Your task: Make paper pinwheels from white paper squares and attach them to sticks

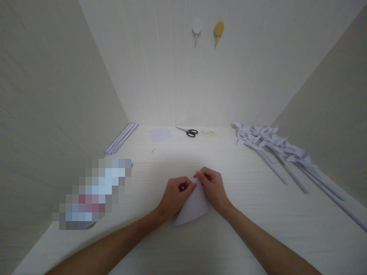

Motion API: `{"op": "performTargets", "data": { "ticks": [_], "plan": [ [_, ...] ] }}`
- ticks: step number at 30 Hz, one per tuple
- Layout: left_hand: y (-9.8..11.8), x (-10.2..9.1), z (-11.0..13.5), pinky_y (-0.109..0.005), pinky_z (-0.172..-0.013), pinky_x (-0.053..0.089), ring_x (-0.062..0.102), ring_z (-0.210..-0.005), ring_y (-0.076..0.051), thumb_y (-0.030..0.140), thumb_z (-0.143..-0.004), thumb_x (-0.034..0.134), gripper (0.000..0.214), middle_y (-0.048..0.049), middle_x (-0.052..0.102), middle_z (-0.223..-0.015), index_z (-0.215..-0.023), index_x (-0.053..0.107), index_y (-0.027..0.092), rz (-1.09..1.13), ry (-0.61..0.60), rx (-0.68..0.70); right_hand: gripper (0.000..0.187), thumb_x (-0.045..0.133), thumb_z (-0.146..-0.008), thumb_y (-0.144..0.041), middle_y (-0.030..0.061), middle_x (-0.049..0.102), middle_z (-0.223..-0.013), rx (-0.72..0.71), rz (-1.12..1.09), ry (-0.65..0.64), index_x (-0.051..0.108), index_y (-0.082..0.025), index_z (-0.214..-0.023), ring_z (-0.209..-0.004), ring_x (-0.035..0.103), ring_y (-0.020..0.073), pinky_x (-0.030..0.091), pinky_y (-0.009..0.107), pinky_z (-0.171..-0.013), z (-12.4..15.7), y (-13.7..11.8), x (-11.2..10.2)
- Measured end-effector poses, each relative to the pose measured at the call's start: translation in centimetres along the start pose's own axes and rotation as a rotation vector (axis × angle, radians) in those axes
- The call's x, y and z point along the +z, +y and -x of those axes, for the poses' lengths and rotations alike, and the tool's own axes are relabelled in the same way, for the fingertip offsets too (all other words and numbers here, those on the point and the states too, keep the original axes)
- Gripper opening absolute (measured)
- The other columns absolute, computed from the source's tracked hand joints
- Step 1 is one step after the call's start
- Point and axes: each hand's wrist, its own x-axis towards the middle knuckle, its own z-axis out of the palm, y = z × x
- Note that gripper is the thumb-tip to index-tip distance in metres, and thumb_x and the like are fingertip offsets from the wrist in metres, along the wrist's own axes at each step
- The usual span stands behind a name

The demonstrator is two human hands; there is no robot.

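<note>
A pale sheet of paper (193,208) hangs between my hands just above the table, its narrow top at my fingertips and its wide edge toward me. My left hand (176,194) pinches its upper left side between thumb and fingers. At the top corner, my right hand (212,185) is closed on the same paper, thumb and index finger close together. The fingertips of both hands nearly meet there. Whether the paper is folded at that point is hidden by my fingers.
Black-handled scissors (189,132), a paper square (160,134) and rubber bands (208,133) lie along the back wall. Rolled paper sticks (122,138) rest at left, behind a blurred-out object (97,194). Several paper pinwheels (258,137) on sticks lie at right. Two round hooks (219,28) hang on the wall.
</note>
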Motion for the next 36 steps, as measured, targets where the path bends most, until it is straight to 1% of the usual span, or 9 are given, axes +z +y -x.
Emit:
{"op": "performTargets", "data": {
  "ticks": [3,6,13,17,19,21,25,30,36],
  "plan": [
    [-0.2,0.0,-0.1,-0.019,-0.043,0.028,0.036,-0.046,-0.007,0.035,-0.068,0.047,0.027,0.0028,0.043,-0.049,-0.053,0.050,0.013,-0.010,-0.011,0.005,0.019,0.046,-0.072,-0.025,-0.0023,0.043,-0.052,-0.142,0.232,0.035,0.045,-0.018,-0.055,-0.051,0.038,0.0105,0.028,0.023,-0.049,0.3,-0.4,0.3],
    [-0.3,0.1,-0.3,-0.019,-0.042,0.026,0.035,-0.045,-0.007,0.035,-0.068,0.046,0.027,0.0034,0.041,-0.047,-0.052,0.049,0.013,0.005,-0.021,0.001,0.019,0.040,-0.075,-0.024,-0.0032,0.040,-0.052,-0.175,0.323,0.023,0.041,-0.018,-0.056,-0.050,0.036,0.0104,0.027,0.023,-0.048,0.4,-0.6,0.5],
    [-0.5,0.0,-0.7,-0.020,-0.043,0.025,0.035,-0.046,-0.007,0.038,-0.069,0.044,0.030,0.0029,0.042,-0.049,-0.056,0.052,0.012,0.097,-0.027,-0.034,0.023,0.045,-0.072,-0.027,-0.0047,0.036,-0.049,-0.086,0.260,-0.070,0.039,-0.018,-0.052,-0.047,0.033,0.0086,0.026,0.021,-0.044,-0.1,-0.4,0.4],
    [-0.2,-0.1,-0.7,-0.020,-0.043,0.026,0.036,-0.047,-0.007,0.039,-0.069,0.045,0.031,0.0024,0.043,-0.050,-0.054,0.051,0.013,0.080,-0.013,-0.024,0.022,0.047,-0.071,-0.028,-0.0052,0.035,-0.048,-0.100,0.241,-0.111,0.039,-0.017,-0.053,-0.046,0.032,0.0081,0.024,0.020,-0.042,0.0,-0.3,0.4],
    [-0.1,-0.2,-0.7,-0.020,-0.044,0.027,0.037,-0.047,-0.008,0.038,-0.069,0.045,0.030,0.0020,0.044,-0.051,-0.055,0.052,0.013,0.071,-0.009,-0.028,0.022,0.047,-0.071,-0.027,-0.0054,0.035,-0.048,-0.107,0.240,-0.098,0.039,-0.017,-0.053,-0.046,0.032,0.0079,0.024,0.020,-0.042,0.0,-0.3,0.3],
    [0.0,-0.3,-0.7,-0.020,-0.044,0.029,0.038,-0.048,-0.008,0.037,-0.068,0.046,0.028,0.0017,0.046,-0.051,-0.057,0.053,0.013,0.065,-0.021,-0.039,0.023,0.047,-0.072,-0.027,-0.0056,0.034,-0.048,-0.109,0.228,-0.036,0.038,-0.018,-0.053,-0.046,0.031,0.0077,0.024,0.020,-0.042,0.0,-0.2,0.1],
    [-0.2,-0.5,-0.7,-0.020,-0.046,0.033,0.044,-0.049,-0.009,0.033,-0.066,0.049,0.022,0.0006,0.051,-0.053,-0.059,0.055,0.013,0.081,-0.071,-0.072,0.026,0.046,-0.074,-0.030,-0.0068,0.030,-0.048,-0.107,0.164,0.180,0.036,-0.018,-0.054,-0.045,0.028,0.0070,0.022,0.020,-0.042,-0.7,0.1,-0.8],
    [-0.4,-0.8,-0.4,-0.022,-0.046,0.040,0.049,-0.045,-0.009,0.031,-0.066,0.051,0.020,-0.0006,0.055,-0.053,-0.064,0.057,0.013,0.138,-0.144,-0.120,0.027,0.048,-0.074,-0.032,-0.0069,0.028,-0.049,-0.171,0.072,0.405,0.037,-0.018,-0.054,-0.045,0.027,0.0068,0.022,0.020,-0.042,-1.9,0.6,-2.1],
    [-0.1,-1.2,-0.6,-0.020,-0.048,0.042,0.051,-0.047,-0.009,0.026,-0.065,0.054,0.016,-0.0023,0.059,-0.055,-0.061,0.060,0.012,0.264,0.016,-0.136,0.027,0.049,-0.073,-0.033,-0.0077,0.029,-0.046,-0.203,-0.081,0.469,0.039,-0.018,-0.054,-0.042,0.026,0.0065,0.020,0.020,-0.040,-2.7,1.1,-2.9]
  ]
}}
